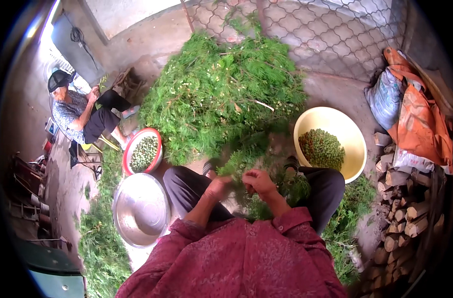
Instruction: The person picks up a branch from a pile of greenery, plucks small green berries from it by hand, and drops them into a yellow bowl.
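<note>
Between my knees, my left hand (220, 187) is closed around a feathery green conifer sprig (241, 161), its fingers a little smeared by motion. Close on its right, my right hand (258, 182) has its fingers pinched together; whatever they hold is too small to tell. Beyond my knees to the right stands a yellow basin (355, 144), partly filled with small round green pieces (322, 149), some of them brownish. A large heap of cut conifer branches (211, 94) lies in front of me, dotted with pale little cones.
At left sit an empty metal basin (149, 208) and a red-rimmed basin (160, 140) with green pieces. Another person (77, 109) sits at far left, holding a sprig. Stacked firewood (398, 223) and orange sacks (417, 124) line the right. Stripped greenery (102, 248) covers floor at left.
</note>
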